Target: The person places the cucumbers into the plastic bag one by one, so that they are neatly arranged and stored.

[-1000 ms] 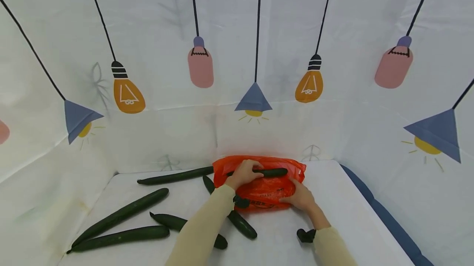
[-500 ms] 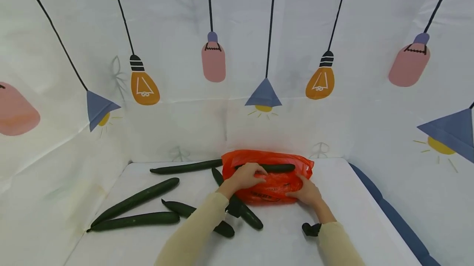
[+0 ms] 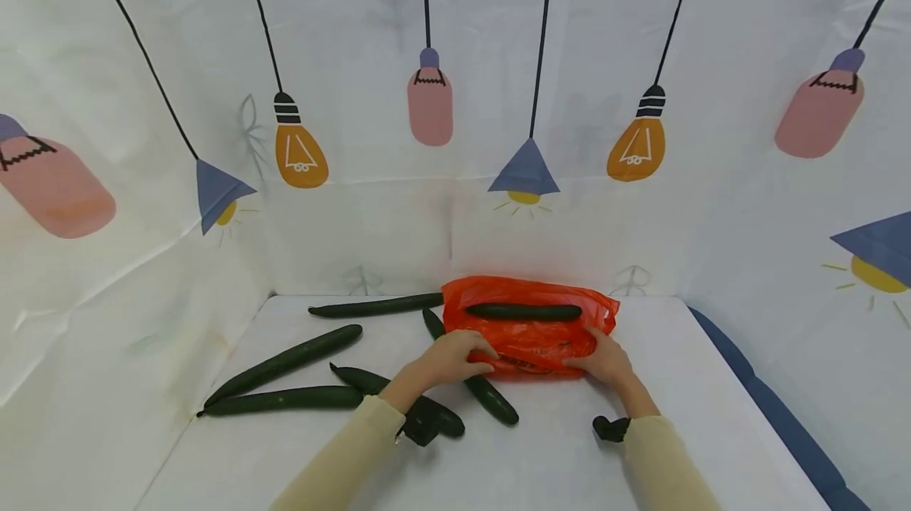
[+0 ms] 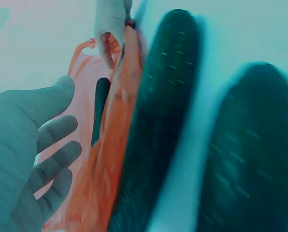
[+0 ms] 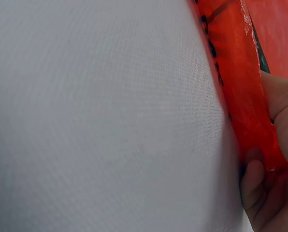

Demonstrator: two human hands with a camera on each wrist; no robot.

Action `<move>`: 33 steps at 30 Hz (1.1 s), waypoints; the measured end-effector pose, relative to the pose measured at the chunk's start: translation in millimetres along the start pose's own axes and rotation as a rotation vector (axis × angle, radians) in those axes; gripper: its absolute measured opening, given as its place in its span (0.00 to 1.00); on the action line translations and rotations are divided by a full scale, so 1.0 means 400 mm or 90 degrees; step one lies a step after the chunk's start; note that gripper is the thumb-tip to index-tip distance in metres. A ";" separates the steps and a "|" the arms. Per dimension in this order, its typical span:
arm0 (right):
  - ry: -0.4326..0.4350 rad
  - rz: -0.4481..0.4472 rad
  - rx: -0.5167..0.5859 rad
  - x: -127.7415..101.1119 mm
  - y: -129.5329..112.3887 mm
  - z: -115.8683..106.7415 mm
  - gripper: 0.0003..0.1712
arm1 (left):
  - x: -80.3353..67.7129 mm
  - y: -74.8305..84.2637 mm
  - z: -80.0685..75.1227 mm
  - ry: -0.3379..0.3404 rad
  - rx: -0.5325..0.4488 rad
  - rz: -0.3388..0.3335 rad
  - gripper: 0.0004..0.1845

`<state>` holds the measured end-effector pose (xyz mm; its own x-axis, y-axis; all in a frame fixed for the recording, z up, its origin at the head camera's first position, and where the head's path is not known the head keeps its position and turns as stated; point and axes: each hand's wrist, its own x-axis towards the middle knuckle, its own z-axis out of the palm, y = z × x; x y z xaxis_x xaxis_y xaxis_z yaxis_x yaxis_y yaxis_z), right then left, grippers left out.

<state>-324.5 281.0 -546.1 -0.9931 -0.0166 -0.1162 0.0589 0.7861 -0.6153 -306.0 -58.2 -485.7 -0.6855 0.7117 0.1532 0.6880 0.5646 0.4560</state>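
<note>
— Where do we see the orange bag (image 3: 530, 327)?

— At the back of the white table (image 3: 555, 456), one cucumber (image 3: 523, 311) lying across it.

— And our hands?

— Our right hand (image 3: 606, 358) pinches the bag's near edge, fingers curled; our left hand (image 3: 447, 357) rests at its left end, fingers relaxed — loose cucumbers (image 3: 285, 365) lie left of the bag.

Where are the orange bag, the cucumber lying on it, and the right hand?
orange bag (image 3: 530, 337): head view, front face of the plastic.
cucumber on the bag (image 3: 523, 312): head view, middle of its length.
right hand (image 3: 606, 358): head view, back of the hand at the bag's edge.
</note>
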 end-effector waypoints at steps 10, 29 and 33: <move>-0.005 -0.007 -0.006 0.008 -0.001 -0.025 0.62 | -0.124 0.002 -0.028 -0.019 0.030 0.005 0.10; 0.009 -0.003 -0.016 -0.011 -0.010 -0.014 0.60 | -0.477 -0.098 -0.013 0.218 0.133 -0.027 0.14; 0.008 -0.008 -0.013 -0.022 -0.007 0.000 0.60 | -0.540 -0.131 -0.021 0.255 0.157 -0.084 0.18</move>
<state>-316.1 278.8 -543.2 -0.9949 -0.0191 -0.0991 0.0445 0.7984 -0.6005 -195.9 -244.8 -535.2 -0.7751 0.4381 0.4553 0.5918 0.7558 0.2802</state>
